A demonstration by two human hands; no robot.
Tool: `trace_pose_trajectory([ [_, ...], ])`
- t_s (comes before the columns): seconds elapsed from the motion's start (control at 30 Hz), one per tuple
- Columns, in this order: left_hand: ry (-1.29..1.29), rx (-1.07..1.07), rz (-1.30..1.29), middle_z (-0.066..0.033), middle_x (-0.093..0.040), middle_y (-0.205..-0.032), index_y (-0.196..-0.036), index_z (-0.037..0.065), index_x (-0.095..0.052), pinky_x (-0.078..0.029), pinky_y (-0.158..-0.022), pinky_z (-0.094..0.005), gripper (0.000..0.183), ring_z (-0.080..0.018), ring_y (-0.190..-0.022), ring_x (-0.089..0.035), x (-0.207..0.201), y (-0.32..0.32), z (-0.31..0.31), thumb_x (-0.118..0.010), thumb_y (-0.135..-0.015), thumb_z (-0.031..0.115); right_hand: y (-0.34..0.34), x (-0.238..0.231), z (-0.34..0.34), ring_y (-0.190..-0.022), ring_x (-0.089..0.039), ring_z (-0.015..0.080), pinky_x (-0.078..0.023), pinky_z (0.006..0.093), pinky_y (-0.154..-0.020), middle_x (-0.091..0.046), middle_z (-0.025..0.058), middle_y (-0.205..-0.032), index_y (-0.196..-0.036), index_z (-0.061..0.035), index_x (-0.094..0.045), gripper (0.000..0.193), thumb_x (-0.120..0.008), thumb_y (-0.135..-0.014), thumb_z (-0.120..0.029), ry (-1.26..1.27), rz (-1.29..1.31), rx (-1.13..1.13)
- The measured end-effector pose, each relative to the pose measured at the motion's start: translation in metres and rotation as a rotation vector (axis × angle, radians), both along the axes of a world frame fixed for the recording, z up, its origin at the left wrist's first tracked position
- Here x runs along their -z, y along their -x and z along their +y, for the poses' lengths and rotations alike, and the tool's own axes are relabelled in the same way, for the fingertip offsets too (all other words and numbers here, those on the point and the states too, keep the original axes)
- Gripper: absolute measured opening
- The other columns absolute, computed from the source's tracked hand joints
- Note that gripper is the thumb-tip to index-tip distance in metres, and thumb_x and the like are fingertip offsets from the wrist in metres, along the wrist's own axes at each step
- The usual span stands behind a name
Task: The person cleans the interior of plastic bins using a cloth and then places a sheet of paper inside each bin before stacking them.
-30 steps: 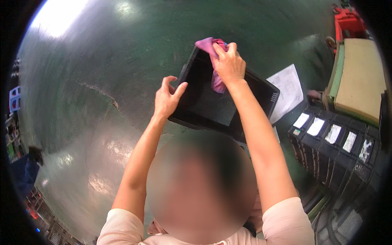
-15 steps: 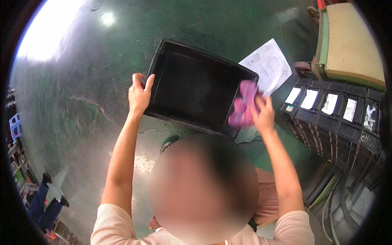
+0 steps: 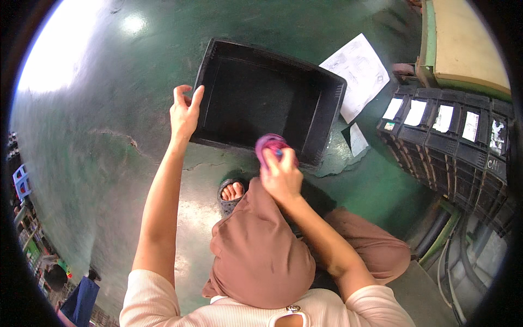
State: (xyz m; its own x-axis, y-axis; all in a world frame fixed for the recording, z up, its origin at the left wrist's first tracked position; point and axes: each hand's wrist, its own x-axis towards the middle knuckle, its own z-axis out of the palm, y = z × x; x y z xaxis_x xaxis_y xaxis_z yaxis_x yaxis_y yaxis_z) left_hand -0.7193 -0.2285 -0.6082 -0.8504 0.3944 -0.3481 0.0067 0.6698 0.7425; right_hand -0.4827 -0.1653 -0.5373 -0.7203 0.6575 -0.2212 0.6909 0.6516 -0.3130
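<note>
- Glossy green floor: beneath the work, cracked in places.
- Shallow black rectangular plastic tray: over the floor, to the right of the left hand and ahead of the right; long axis left to right, right end angled nearer the person.
- Bare left hand: at the tray's left short wall, thumb and fingers apart; clasp cannot be told.
- Bare right hand: nearer the near long wall, fingers bunched around a crumpled pink-purple cloth.
- Cloth: at that wall, about mid-length.

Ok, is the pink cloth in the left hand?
No, the right hand holds the cloth, while the left hand touches the black tray.
</note>
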Motion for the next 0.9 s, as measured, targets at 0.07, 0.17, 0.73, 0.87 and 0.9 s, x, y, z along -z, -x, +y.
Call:
trace_pose_trajectory([
  [0.07,-0.020,0.017,-0.006,-0.0099,-0.052,-0.065,-0.106,0.007,-0.047,-0.042,-0.063,-0.0335,0.052,-0.0224,-0.063,-0.053,0.005,0.004,-0.005,-0.057,-0.078,0.050,0.036,0.012,-0.028,-0.065,-0.058,0.0286,-0.050,0.0362,-0.044,-0.044,0.0126,-0.092,-0.104,-0.0195,-0.054,0.039,-0.063,-0.066,-0.016,-0.012,0.095,-0.101],
  [0.17,-0.013,0.003,-0.150,-0.0102,-0.052,-0.071,-0.108,0.007,-0.047,-0.042,-0.066,-0.0328,0.056,-0.0218,-0.067,-0.052,0.008,0.004,0.002,-0.057,-0.077,0.052,0.083,0.027,-0.057,-0.066,-0.054,0.0252,-0.049,0.0305,-0.044,-0.042,0.0132,-0.087,-0.107,-0.0088,-0.050,0.036,-0.055,-0.072,-0.010,-0.105,0.154,-0.257],
  [0.73,-0.990,0.112,-0.648,-0.0068,-0.036,-0.132,-0.133,0.009,-0.028,-0.032,-0.100,-0.0361,0.051,-0.0206,-0.118,-0.039,-0.110,-0.016,-0.013,-0.033,-0.092,0.038,0.115,-0.123,0.063,-0.092,-0.056,0.0347,-0.048,0.0424,-0.075,-0.046,0.0189,-0.114,-0.110,-0.0056,-0.049,0.046,-0.067,-0.073,-0.026,0.361,0.714,-0.300],
  [0.87,-0.884,0.197,-0.089,-0.0065,-0.043,-0.121,-0.124,0.009,-0.037,-0.034,-0.096,-0.0347,0.047,-0.0223,-0.107,-0.045,-0.101,-0.044,0.005,-0.041,-0.087,0.037,0.062,-0.094,0.151,-0.078,-0.061,0.0187,-0.050,0.0287,-0.068,-0.062,0.0108,-0.087,-0.098,-0.0041,-0.060,0.023,-0.057,-0.083,-0.020,0.390,0.739,0.097],
  [0.9,-0.771,0.242,0.228,-0.0067,-0.046,-0.117,-0.120,0.009,-0.040,-0.034,-0.094,-0.0342,0.045,-0.0228,-0.104,-0.047,-0.099,-0.047,0.004,-0.044,-0.085,0.037,0.037,-0.066,0.184,-0.072,-0.061,0.0154,-0.050,0.0274,-0.064,-0.063,0.0099,-0.087,-0.097,-0.0027,-0.060,0.021,-0.056,-0.084,-0.019,0.485,0.715,0.380],
])
